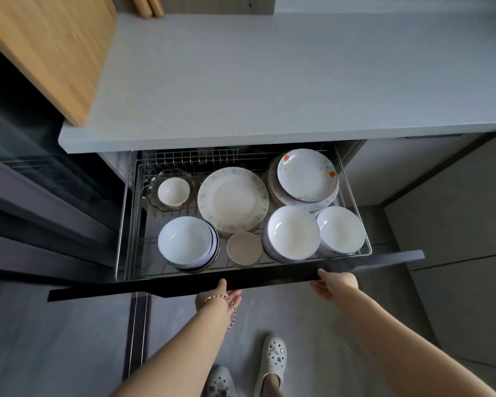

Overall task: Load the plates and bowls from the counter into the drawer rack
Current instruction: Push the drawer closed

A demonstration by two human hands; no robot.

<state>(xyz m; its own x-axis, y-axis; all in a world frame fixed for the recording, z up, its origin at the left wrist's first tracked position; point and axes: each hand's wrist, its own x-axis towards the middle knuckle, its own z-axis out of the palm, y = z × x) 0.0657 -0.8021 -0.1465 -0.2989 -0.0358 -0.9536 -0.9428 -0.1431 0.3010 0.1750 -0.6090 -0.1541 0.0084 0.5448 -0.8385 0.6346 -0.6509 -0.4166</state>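
Grip: left hand (219, 296) is touching the drawer front (184, 285), thumb raised, fingers relaxed, clasping nothing; right hand (334, 283) is laying its thumb on the front's top edge, and whether its fingers are clamping underneath cannot be told.
Drawer: is standing pulled out beneath the counter (269, 81).
Plates: 1 speckled plate (233, 197) is lying flat mid-way in the wire rack (352, 179); the floral plate stack (307, 174) is sitting back right.
Bowls: left bowl stack (185, 242), beige cup (244, 247), middle bowl stack (291, 232) and right bowl (340, 229) are lining the front; 1 small bowl (173, 191) is resting inside a glass dish (155, 193), back left.
Wrist: a bracelet (229, 300) is circling the left one.
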